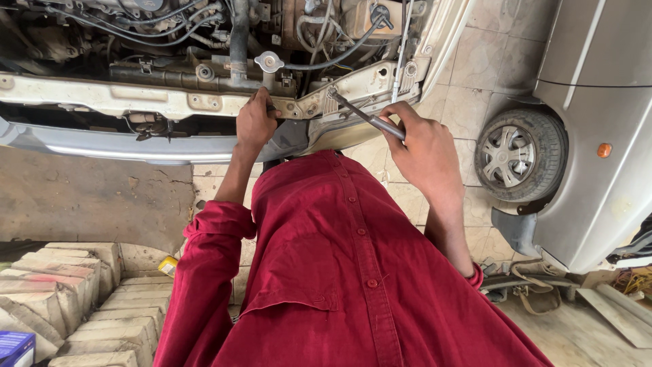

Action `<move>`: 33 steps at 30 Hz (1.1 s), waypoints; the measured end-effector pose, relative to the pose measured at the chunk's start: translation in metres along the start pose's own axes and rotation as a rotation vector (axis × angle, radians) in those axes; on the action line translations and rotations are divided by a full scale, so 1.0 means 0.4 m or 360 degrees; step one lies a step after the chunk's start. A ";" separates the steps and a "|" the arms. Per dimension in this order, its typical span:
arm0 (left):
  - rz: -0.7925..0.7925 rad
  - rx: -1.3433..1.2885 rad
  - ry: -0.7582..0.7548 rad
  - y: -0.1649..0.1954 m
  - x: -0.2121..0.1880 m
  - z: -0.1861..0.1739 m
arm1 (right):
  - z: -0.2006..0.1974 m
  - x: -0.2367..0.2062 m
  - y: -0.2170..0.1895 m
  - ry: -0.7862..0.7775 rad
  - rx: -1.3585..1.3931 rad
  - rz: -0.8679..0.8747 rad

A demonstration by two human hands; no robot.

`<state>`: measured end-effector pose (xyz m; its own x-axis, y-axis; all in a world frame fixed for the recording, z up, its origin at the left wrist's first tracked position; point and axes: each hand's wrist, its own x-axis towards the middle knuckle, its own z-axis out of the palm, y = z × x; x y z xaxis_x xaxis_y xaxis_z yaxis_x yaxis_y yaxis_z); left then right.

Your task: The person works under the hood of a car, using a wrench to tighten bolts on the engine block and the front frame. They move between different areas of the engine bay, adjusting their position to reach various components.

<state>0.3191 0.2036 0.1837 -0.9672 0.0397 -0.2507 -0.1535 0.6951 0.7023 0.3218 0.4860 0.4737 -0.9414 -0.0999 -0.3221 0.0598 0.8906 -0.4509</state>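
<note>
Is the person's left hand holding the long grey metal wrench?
No: the left hand rests on the white car's front crossmember, while the right hand grips the long grey metal wrench.

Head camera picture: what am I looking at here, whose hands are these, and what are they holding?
The camera sits on a person's head and looks down, so the red shirt is their own. There is no robot. Their right hand grips a metal wrench whose far end reaches the white front panel of a car with its engine bay open. Their left hand rests on that panel's edge. A second, grey car's wheel stands at the right, on a tiled floor. Concrete blocks lie lower left.
</note>
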 end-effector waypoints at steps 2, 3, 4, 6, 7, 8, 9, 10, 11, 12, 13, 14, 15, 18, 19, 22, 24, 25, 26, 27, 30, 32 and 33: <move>0.0016 -0.0003 0.0002 -0.002 -0.002 0.003 | 0.005 -0.002 0.002 0.0041 -0.0007 -0.0054; 0.0034 -0.0004 0.0011 -0.003 -0.003 0.004 | 0.006 -0.004 0.002 0.0051 -0.0009 -0.0064; 0.0053 -0.0005 0.0020 -0.004 -0.003 0.006 | 0.008 -0.006 0.003 0.0061 -0.0010 -0.0074; 0.0024 0.0006 -0.0004 -0.004 -0.002 0.007 | 0.011 -0.012 0.005 0.0082 0.0013 -0.0068; 0.0010 0.0012 -0.0017 -0.005 -0.002 0.008 | 0.013 -0.015 0.007 0.0092 0.0037 -0.0052; 0.0025 0.0001 -0.0012 -0.006 -0.001 0.008 | 0.017 -0.018 0.010 0.0102 0.0062 -0.0035; 0.0040 -0.0010 -0.0006 -0.007 -0.001 0.009 | 0.020 -0.020 0.016 0.0102 0.0083 -0.0032; 0.0056 -0.0022 0.0001 -0.009 0.000 0.009 | 0.025 -0.021 0.024 0.0102 0.0103 -0.0029; 0.0080 -0.0025 0.0009 -0.011 0.000 0.010 | 0.029 -0.025 0.034 0.0100 0.0123 -0.0026; 0.0103 -0.0028 0.0015 -0.013 0.000 0.011 | 0.035 -0.024 0.047 0.0047 0.0159 0.0053; 0.0126 -0.0031 0.0019 -0.016 -0.001 0.012 | 0.041 -0.020 0.062 -0.0007 0.0196 0.0133; 0.0141 -0.0028 0.0029 -0.019 -0.002 0.014 | 0.045 -0.024 0.078 -0.0060 0.0234 0.0217; 0.0159 -0.0026 0.0036 -0.022 -0.003 0.015 | 0.043 -0.038 0.097 0.0011 0.0375 0.0163; 0.0154 -0.0051 0.0041 -0.030 -0.004 0.021 | -0.005 -0.090 0.174 0.0210 0.0569 0.0128; 0.0146 -0.0058 0.0045 -0.033 -0.003 0.021 | -0.022 -0.113 0.197 0.0265 0.0489 0.0209; 0.0160 -0.0013 0.0001 -0.040 0.004 0.019 | -0.062 -0.184 0.257 0.0537 0.0957 0.0661; 0.0259 -0.0026 0.0010 -0.043 0.007 0.017 | -0.067 -0.215 0.291 0.0679 0.1108 0.0732; 0.0310 -0.0033 0.0023 -0.045 0.008 0.015 | -0.065 -0.219 0.309 0.0729 0.1029 0.0695; 0.0305 -0.0022 0.0010 -0.045 0.009 0.015 | -0.055 -0.212 0.327 0.0778 0.0950 0.0652; 0.0296 -0.0010 -0.0001 -0.045 0.010 0.014 | -0.044 -0.204 0.344 0.0822 0.0871 0.0607; 0.0297 -0.0021 -0.0002 -0.043 0.010 0.014 | -0.014 -0.192 0.385 0.0973 0.0850 0.0519; 0.0298 -0.0026 0.0000 -0.041 0.010 0.014 | -0.004 -0.181 0.407 0.0995 0.0924 0.0576; 0.0296 -0.0023 -0.0004 -0.041 0.011 0.014 | -0.002 -0.176 0.415 0.1007 0.0958 0.0605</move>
<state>0.3184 0.1966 0.1674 -0.9787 0.1684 -0.1170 0.0252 0.6650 0.7464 0.3977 0.6413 0.4224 -0.8182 0.5653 -0.1049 0.3939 0.4182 -0.8185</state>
